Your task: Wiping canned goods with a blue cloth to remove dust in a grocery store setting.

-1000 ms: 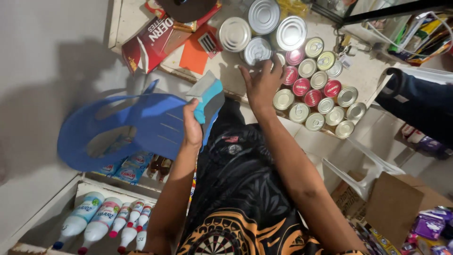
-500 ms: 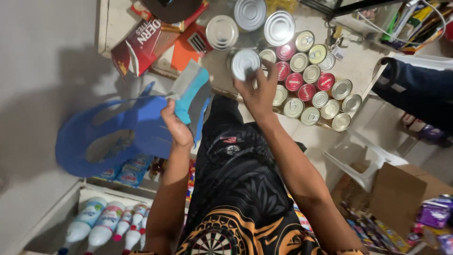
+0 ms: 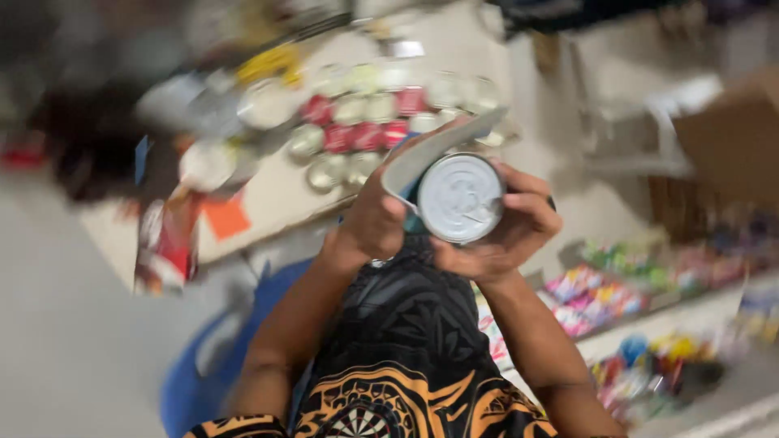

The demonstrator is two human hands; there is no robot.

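My right hand (image 3: 513,237) is wrapped around a tin can (image 3: 460,199) whose silver lid faces the camera, held up in front of my chest. Close beside it, my left hand (image 3: 369,223) grips a flat grey and blue pad or cloth (image 3: 422,156). The pad rests against the can's upper left edge. Both hands are above my black and orange patterned shirt (image 3: 406,357). Motion blur softens the whole view.
A table (image 3: 276,199) behind the hands carries several red and silver cans (image 3: 365,122), a red packet (image 3: 166,243) and an orange card (image 3: 225,217). A blue plastic chair (image 3: 207,365) sits lower left. At right are a cardboard box (image 3: 730,138) and shelves of colourful packets (image 3: 617,292).
My right hand lifted a can off the table and drew it toward my chest. My left hand brought the pad up against it. The view swung sharply.
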